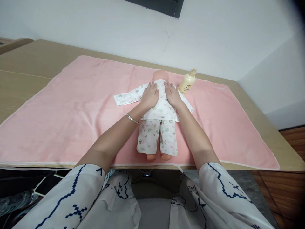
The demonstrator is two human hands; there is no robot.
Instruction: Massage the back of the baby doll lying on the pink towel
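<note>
A baby doll [160, 109] in a white printed top and matching trousers lies on a pink blanket [78, 111], its feet toward me. No facial features show on its bald head, so it seems to lie face down. My left hand [150, 95] rests flat on the left side of the doll's upper body, fingers stretched toward the head. On the right side, my right hand [172, 94] lies flat in the same way. Neither hand grips anything. Just beyond my right hand stands a pale yellow pump bottle [187, 82], tilted in the view.
Under the blanket is a wooden table [28, 60], its near edge close to my body. A white wall [107, 28] rises behind it, with a dark frame [164, 7] at the top. Wooden panels [281, 190] show at the lower right.
</note>
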